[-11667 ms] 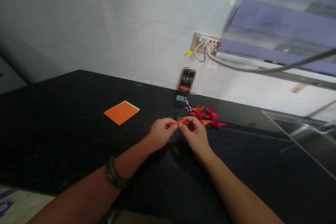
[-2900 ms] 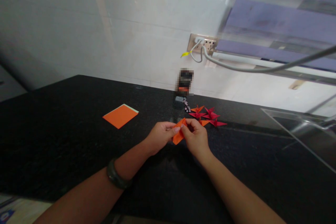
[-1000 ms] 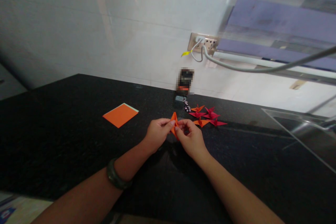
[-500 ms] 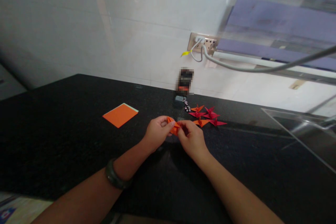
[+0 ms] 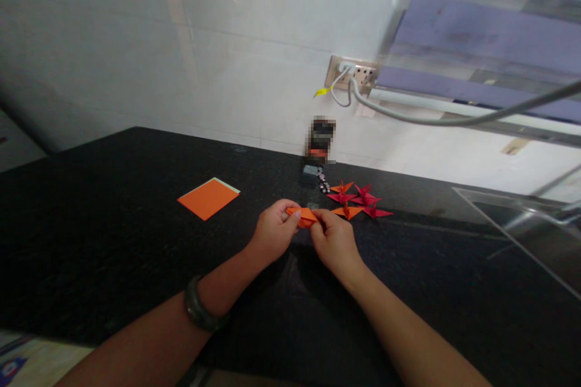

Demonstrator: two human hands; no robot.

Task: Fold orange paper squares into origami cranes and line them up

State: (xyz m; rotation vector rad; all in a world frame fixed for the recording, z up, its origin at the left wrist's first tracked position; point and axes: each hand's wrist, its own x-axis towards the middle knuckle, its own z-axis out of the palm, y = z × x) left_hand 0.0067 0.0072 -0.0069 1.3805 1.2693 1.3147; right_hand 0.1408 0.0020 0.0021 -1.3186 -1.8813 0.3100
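Observation:
Both of my hands pinch a small folded orange paper piece [image 5: 303, 215] just above the black countertop [image 5: 113, 242]. My left hand [image 5: 272, 233] grips its left end with thumb and fingers closed. My right hand [image 5: 333, 240] holds its right end, fingers curled. The paper lies nearly flat between them. A dark bracelet sits on my left wrist. Just beyond my right hand lie several finished paper cranes [image 5: 358, 202], red and orange.
A stack of square orange paper sheets [image 5: 208, 198] lies to the left on the counter. A small dark object [image 5: 311, 174] stands near the wall behind the cranes. A wall socket [image 5: 354, 74] with cables is above. A steel sink [image 5: 526, 236] is at the right.
The orange piece stood upright between my fingers a second ago; it has been turned and pressed flatter, lying horizontal. My hands stayed in the same spot.

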